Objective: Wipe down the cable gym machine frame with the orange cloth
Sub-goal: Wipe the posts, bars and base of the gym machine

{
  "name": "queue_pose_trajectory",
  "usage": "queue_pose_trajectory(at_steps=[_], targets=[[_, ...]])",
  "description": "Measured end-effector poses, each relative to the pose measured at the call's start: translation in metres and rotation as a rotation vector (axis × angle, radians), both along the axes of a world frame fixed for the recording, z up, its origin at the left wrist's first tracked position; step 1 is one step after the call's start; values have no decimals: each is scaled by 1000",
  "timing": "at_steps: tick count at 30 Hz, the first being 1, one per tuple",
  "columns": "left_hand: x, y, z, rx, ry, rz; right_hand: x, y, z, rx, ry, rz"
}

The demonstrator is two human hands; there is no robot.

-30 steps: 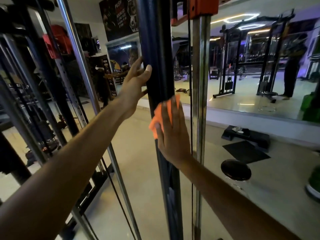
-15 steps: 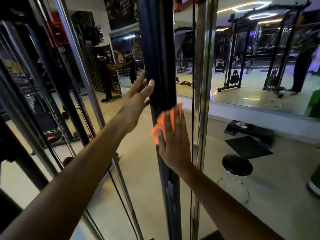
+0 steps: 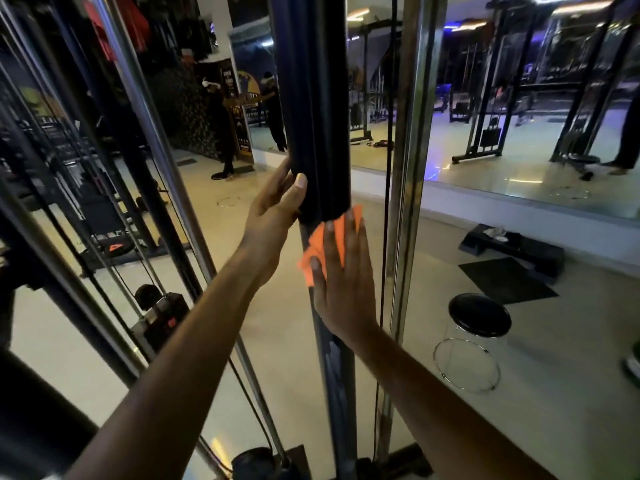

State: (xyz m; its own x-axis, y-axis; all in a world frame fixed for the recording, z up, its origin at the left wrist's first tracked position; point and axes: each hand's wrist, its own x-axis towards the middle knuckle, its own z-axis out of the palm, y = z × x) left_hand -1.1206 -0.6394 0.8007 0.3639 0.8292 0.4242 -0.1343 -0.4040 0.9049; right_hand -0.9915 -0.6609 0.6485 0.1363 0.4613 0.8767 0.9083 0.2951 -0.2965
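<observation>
At the far left, dark weight-machine frames and a slanted chrome guide rod (image 3: 149, 109) run down toward the pale floor (image 3: 277, 358), with a black weight stack (image 3: 161, 317) low between them. Next comes the left hand (image 3: 273, 216), reaching up beside the black upright post (image 3: 313, 98) of the cable machine — its fingers are nearly straight and lie against the post's left face, the thumb resting on the front, gripping nothing. Just right of it and slightly lower, the right hand (image 3: 341, 278) presses flat on the same post, fingers straight and together, pinning the orange cloth (image 3: 317, 247) against the post's front; the cloth shows above the fingertips and out past the thumb side. A thin black cable (image 3: 387, 188) hangs just right of the post, and beside that stands a chrome upright (image 3: 408, 168). Beyond them a wall mirror (image 3: 536, 116) reflects other gym machines. On the floor to the right sit a black aerobic step (image 3: 519, 247), a dark mat (image 3: 505, 278) and — nearer — a round black stool (image 3: 479, 315) with a chrome ring base.
</observation>
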Motion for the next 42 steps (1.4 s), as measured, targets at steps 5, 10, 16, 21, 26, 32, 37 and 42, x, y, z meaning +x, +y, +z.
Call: queue_pose_trajectory(at_steps=[5,10,16,21,26,32,37,42], targets=[[5,-10,-30,-30,17,48,-1,-11,-60,-69,28,41],[6,-8,-37,-35,50,52,-1,6,7,25,105,132],[11,-12,-70,-84,39,99,6,0,-82,-13,28,77],[13,-20,-86,-116,26,123,1,-9,-91,-7,112,191],[4,-13,-76,-196,29,112,-5,12,-7,120,268,165],[3,-10,-90,-178,13,61,-19,-1,-92,5,198,42],[3,-8,-101,-177,-11,25,-30,-17,-149,-135,210,25],[-6,3,-107,-188,17,-22,-29,0,-82,-32,298,20]])
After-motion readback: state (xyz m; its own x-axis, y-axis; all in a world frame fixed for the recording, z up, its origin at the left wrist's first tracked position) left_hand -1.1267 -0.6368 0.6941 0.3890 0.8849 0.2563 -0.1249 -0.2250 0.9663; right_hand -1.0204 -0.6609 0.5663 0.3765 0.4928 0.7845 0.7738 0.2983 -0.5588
